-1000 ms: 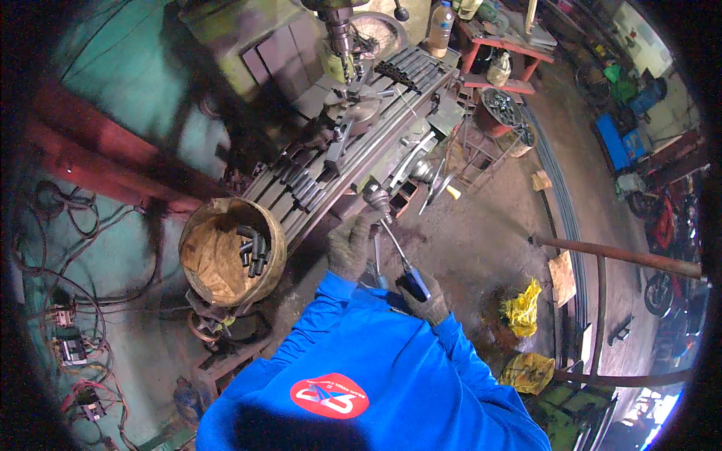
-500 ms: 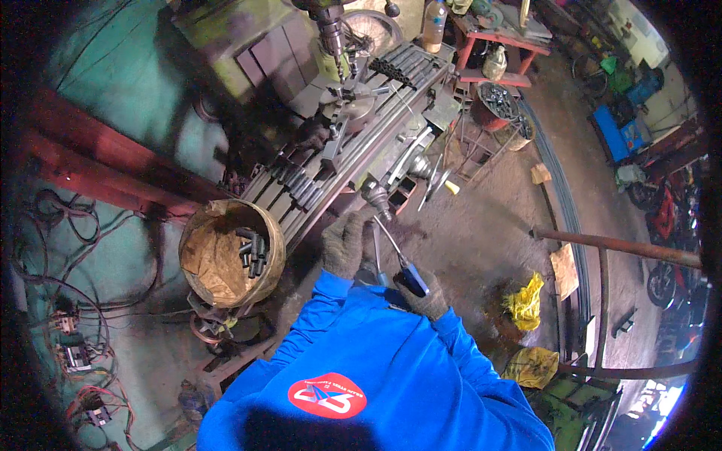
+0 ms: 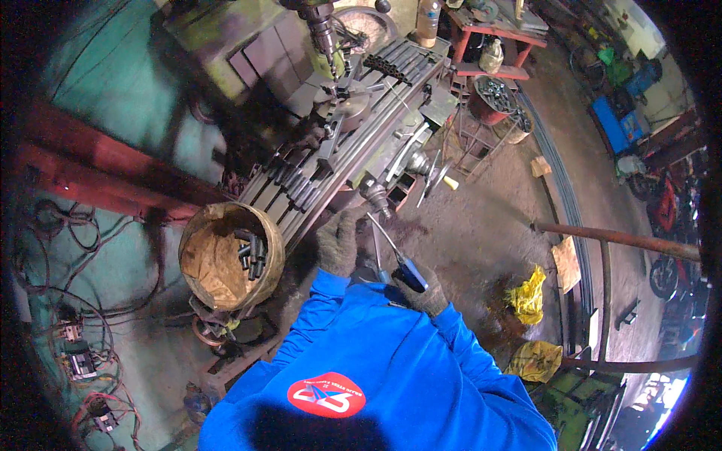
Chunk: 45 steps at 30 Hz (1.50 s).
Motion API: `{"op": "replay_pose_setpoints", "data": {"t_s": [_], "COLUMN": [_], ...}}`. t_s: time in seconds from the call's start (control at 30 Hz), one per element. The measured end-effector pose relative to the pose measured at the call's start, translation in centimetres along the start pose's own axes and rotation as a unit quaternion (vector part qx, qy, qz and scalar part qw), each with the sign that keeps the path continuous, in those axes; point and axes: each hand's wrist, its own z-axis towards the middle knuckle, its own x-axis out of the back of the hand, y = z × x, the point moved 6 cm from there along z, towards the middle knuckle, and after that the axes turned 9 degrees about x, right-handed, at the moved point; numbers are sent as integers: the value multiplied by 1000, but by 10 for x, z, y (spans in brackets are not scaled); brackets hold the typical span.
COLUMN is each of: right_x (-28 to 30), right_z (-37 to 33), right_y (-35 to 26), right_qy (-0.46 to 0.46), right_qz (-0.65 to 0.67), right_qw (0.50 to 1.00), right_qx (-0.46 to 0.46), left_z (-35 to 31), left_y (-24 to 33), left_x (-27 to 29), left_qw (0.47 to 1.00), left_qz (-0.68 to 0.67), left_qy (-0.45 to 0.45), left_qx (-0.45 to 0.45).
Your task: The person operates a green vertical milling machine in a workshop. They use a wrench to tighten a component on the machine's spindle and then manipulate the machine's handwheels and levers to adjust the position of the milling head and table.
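Note:
My right hand point(image 3: 425, 292), in a grey work glove, is closed around a tool with a blue handle point(image 3: 410, 274) and a thin metal shaft that points up and left. A second metal shaft point(image 3: 377, 244) with a blue lower end lies beside it; I cannot tell whether both belong to one tool. Also gloved in grey, my left hand point(image 3: 338, 242) has its fingers curled close to the tips of the shafts. What it holds, if anything, is hidden. Both hands are in front of my blue shirt, near the machine table point(image 3: 304, 222).
Left of my hands, a round bin point(image 3: 272, 240) holds several short dark tubes point(image 3: 256, 259). Ahead stands a drilling machine point(image 3: 325, 45), with tubes point(image 3: 406, 62) on its table. A rusty rail point(image 3: 617, 242) and yellow plastic point(image 3: 529, 297) are at right. Cables point(image 3: 90, 225) hang at left.
The view has shifted slightly. My left hand has moved a little to the left; the right hand keeps hold of the blue-handled tool.

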Motion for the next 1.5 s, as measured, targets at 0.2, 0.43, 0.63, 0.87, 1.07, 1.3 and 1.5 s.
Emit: {"op": "replay_pose_setpoints", "data": {"t_s": [0.2,0.43,0.63,0.87,1.07,1.3,1.5], "right_x": [0,2,3,-2,-5,-9,-7], "right_z": [1,2,3,-1,-7,-10,-10], "right_y": [4,-3,-14,3,12,17,14], "right_qy": [9,50,53,43,36,17,39], "right_qz": [26,15,57,44,16,1,36], "right_qw": [1000,998,997,998,999,1000,999], "right_qx": [7,19,-18,7,12,-3,2], "left_z": [4,2,3,1,-1,-2,-2], "left_y": [-1,-1,-4,-5,-3,-1,-6], "left_x": [-1,-2,0,1,3,2,0], "left_qw": [1000,998,999,998,999,999,998], "left_qz": [-3,-35,-23,-29,-22,-19,-23], "left_qy": [-7,-5,-10,3,5,5,6], "left_qx": [5,45,26,59,36,33,50]}}
